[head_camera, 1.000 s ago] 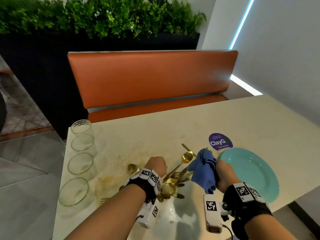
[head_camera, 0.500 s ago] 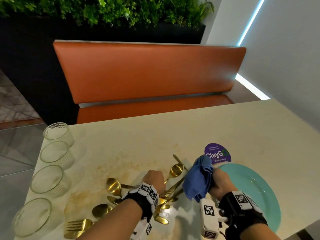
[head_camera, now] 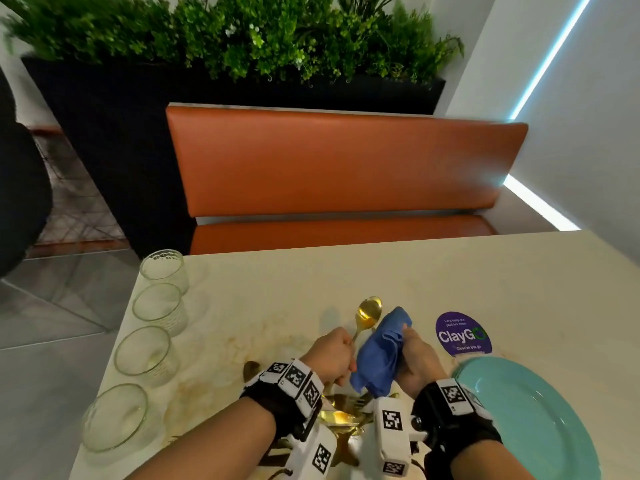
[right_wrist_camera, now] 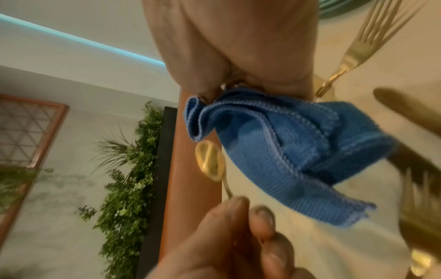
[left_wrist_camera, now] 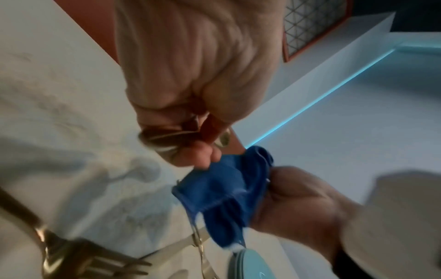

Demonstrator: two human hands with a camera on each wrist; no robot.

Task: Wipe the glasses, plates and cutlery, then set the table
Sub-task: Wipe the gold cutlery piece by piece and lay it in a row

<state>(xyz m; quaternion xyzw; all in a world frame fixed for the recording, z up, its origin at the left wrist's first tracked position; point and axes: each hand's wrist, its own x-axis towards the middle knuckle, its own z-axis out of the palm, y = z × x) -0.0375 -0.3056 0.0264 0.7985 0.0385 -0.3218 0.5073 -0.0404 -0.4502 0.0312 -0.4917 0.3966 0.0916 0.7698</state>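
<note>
My left hand (head_camera: 331,355) is curled around the handle of a gold spoon (head_camera: 369,310), lifting it above the cutlery pile (head_camera: 341,415) on the table (head_camera: 398,271), while my right hand (head_camera: 417,358) grips the bunched blue cloth (head_camera: 379,351) just beside it, near the teal plate (head_camera: 533,417).

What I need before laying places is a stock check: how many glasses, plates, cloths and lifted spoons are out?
glasses: 4
teal plate: 1
blue cloth, gripped by the right hand: 1
gold spoon, held by the left hand: 1
Total: 7, leaving out the cutlery pile, too hidden to count.
</note>
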